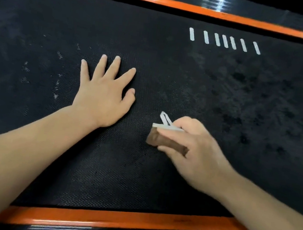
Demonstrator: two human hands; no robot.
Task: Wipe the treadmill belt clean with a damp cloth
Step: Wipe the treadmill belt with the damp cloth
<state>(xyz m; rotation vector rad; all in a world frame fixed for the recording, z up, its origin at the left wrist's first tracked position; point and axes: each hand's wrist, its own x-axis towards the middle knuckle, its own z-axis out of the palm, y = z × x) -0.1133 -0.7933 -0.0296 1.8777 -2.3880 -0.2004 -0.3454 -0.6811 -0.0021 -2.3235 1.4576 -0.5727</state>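
Note:
The black textured treadmill belt [137, 181] fills the view, with pale specks on its left part and dull smudges on the right. My left hand [104, 92] lies flat on the belt, fingers spread and straight. My right hand [190, 151] grips a small folded brown cloth [155, 137] with a white edge and a white loop, pressed against the belt just right of the left hand.
Orange side rails run along the far edge [200, 9] and the near edge [112, 220] of the belt, with glossy black ribbed foot rails beyond them. Several short white stripes [225, 41] are printed on the belt at the upper right.

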